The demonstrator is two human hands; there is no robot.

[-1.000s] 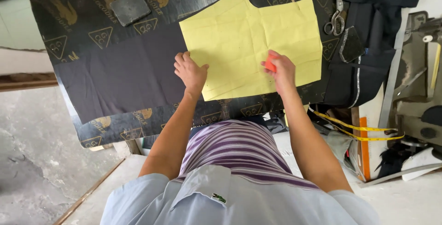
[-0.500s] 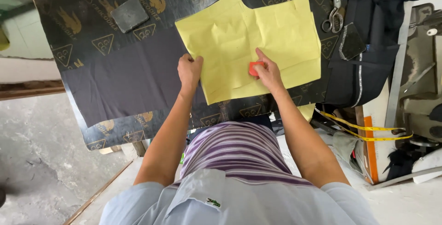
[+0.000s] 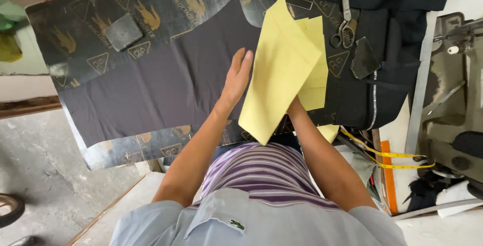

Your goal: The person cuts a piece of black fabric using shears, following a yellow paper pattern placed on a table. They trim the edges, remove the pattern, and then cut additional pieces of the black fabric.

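A yellow paper pattern piece (image 3: 282, 69) is lifted and folded up off the dark grey fabric (image 3: 161, 90) spread on the black printed table cover (image 3: 100, 14). My right hand is hidden behind the paper, holding it from underneath; only the forearm shows below it. My left hand (image 3: 236, 77) lies flat with fingers apart on the dark fabric, just left of the paper's edge.
A square dark weight (image 3: 122, 31) sits at the far left of the table. Scissors (image 3: 344, 29) and another dark weight (image 3: 364, 58) lie to the right on dark cloth. A yellow tape measure (image 3: 387, 155) hangs at the right, beside a sewing machine (image 3: 453, 90).
The yellow pattern lay flat under both hands, with a red object in the right hand; now the paper is lifted and folded toward the right, and the left hand rests on bare fabric.
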